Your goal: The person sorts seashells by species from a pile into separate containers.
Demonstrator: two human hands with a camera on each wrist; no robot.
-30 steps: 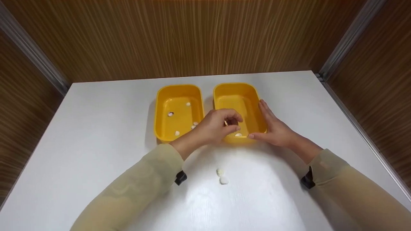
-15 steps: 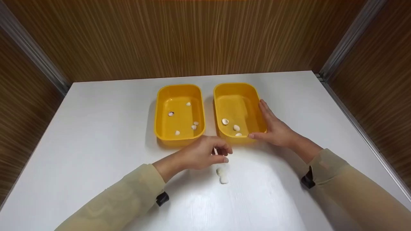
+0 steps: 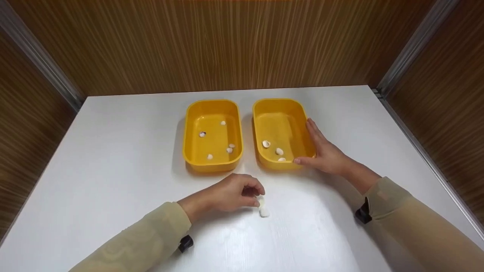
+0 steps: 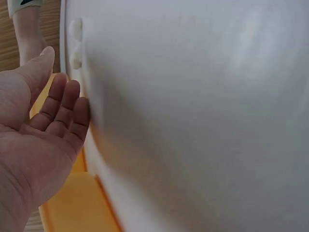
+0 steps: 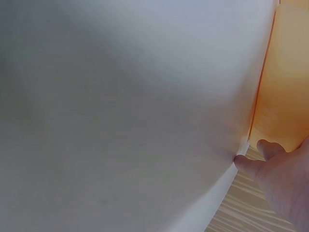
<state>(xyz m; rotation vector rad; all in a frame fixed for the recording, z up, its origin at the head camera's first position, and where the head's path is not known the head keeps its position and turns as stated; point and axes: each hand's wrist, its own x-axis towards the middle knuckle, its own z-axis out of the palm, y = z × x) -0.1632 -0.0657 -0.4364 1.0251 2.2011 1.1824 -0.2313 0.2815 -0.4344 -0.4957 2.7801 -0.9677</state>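
Note:
Two small white seashells lie together on the white table; the nearer shell (image 3: 264, 212) shows whole in the head view, the farther shell (image 3: 261, 203) partly behind fingertips. My left hand (image 3: 236, 192) is right at the farther one, thumb and forefinger apart, fingers loosely bent. In the left wrist view a gap shows between that hand (image 4: 46, 116) and the shells (image 4: 76, 59). My right hand (image 3: 329, 155) rests against the right yellow container (image 3: 283, 165), straight fingers along its right side and thumb at the front rim. Three shells (image 3: 279, 151) lie inside it.
To the left stands a second yellow container (image 3: 213, 167) with several small shells (image 3: 229, 150) in it. Wood-grain panels (image 3: 227, 45) enclose the table (image 3: 124, 151) at the back and both sides.
My left hand has come back from over the right container to the shells on the table, uncovering two shells in that container. My right hand has stayed at its side.

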